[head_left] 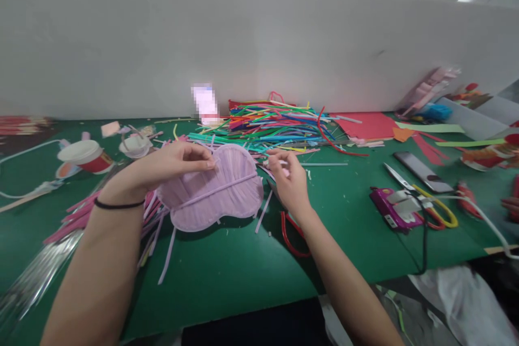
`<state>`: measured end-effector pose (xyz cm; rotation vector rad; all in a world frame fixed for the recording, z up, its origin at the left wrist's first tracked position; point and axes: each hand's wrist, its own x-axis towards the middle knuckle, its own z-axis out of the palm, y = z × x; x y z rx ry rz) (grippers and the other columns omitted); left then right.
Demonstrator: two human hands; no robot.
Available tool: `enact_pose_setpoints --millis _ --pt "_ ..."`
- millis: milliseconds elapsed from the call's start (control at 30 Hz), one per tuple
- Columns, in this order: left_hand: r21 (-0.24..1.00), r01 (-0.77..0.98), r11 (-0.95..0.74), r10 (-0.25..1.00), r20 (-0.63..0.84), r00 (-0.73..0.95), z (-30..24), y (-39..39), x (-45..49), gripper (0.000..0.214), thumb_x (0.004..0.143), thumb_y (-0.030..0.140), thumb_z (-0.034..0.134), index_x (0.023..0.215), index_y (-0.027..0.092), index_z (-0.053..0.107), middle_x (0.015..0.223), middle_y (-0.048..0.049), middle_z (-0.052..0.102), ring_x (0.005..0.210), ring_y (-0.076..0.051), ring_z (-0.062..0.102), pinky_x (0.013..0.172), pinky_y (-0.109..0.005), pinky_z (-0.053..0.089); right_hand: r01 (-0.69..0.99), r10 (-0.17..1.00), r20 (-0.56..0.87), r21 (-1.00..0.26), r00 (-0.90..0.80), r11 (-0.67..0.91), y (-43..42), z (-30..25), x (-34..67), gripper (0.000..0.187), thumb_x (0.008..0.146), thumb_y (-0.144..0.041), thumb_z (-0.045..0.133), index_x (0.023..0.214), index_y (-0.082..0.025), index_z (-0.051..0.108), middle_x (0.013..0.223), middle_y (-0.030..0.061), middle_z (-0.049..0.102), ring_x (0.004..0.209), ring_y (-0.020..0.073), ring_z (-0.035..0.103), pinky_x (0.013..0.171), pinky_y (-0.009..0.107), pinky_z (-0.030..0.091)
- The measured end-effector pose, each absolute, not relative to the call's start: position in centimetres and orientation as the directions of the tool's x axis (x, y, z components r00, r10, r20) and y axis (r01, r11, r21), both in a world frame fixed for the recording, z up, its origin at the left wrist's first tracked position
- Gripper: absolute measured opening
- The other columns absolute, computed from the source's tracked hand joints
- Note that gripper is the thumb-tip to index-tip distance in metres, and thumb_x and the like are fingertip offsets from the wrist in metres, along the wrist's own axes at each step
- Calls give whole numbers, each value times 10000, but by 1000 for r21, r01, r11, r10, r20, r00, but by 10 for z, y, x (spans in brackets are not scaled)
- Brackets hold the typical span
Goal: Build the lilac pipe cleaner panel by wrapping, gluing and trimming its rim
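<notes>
Beside the curled right hand [292, 179] — contents unclear — the left hand [175, 163] pinches lilac piece [217, 206].

Lilac piece [217, 197] ribbed, matt; tabletop [243, 270] smooth; phone [421, 171] glossy.

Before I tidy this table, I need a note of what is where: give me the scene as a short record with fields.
Left hand: thumb and fingers at the lilac piece
Right hand: right of the piece, fingers curled; grip unclear
Strips: colourful pile, behind
Red-handled scissors: partly under right forearm
Dark phone: lying at right
Paper cup: left side
</notes>
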<state>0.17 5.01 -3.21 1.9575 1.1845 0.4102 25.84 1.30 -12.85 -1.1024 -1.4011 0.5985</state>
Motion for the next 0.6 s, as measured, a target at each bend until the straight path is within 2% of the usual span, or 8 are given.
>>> enact_pose_setpoints --millis 100,167,300,367,467,533,600 --pt "830 524 -193 913 -44 405 -31 50 -5 229 818 418 710 805 190 723 817 4 716 809 -151 599 771 -262 444 39 972 216 -975 -91 220 14 -137 247 431 795 -463 743 1106 -203 596 1089 78 708 911 185 676 804 343 546" --pt "877 457 -148 947 -8 320 -30 50 -6 216 801 406 730 820 191 720 828 4 715 798 -151 590 744 -263 447 -49 971 167 -986 -173 161 13 -136 243 440 758 -441 778 1096 -201 631 1063 64 721 934 189 679 851 352 553" --pt "888 420 -186 957 67 282 -19 42 -3 214 789 397 742 841 191 715 887 -18 731 849 -174 613 775 -292 483 -150 977 204 -970 -62 193 10 -125 244 389 748 -451 790 1051 -228 691 1039 36 737 934 200 682 879 364 557" --pt "871 405 -279 950 187 251 -9 30 -1 188 810 372 736 846 190 703 1066 -41 734 990 -194 631 882 -320 493 -135 968 247 -961 -33 240 9 -119 246 340 765 -459 780 1009 -231 714 1001 31 742 917 204 679 873 364 554" --pt "830 374 -414 909 361 207 3 11 3 143 831 327 739 832 198 677 1313 -47 661 1174 -218 607 1006 -354 469 -139 960 278 -952 -22 272 7 -116 245 312 797 -468 758 1000 -232 737 982 33 746 934 213 676 880 359 545" --pt "814 367 -450 892 395 219 5 4 8 151 823 341 750 833 206 683 1368 -49 631 1219 -237 594 1033 -378 461 -168 965 260 -953 -24 252 7 -115 240 330 821 -490 730 1030 -236 742 995 36 749 944 221 677 874 359 544" --pt "822 380 -424 904 359 233 2 7 13 204 805 402 759 814 209 694 1299 -56 671 1160 -249 625 982 -384 492 -172 967 256 -953 -16 249 9 -110 235 348 840 -520 699 1027 -230 742 984 39 748 929 225 675 854 358 544"
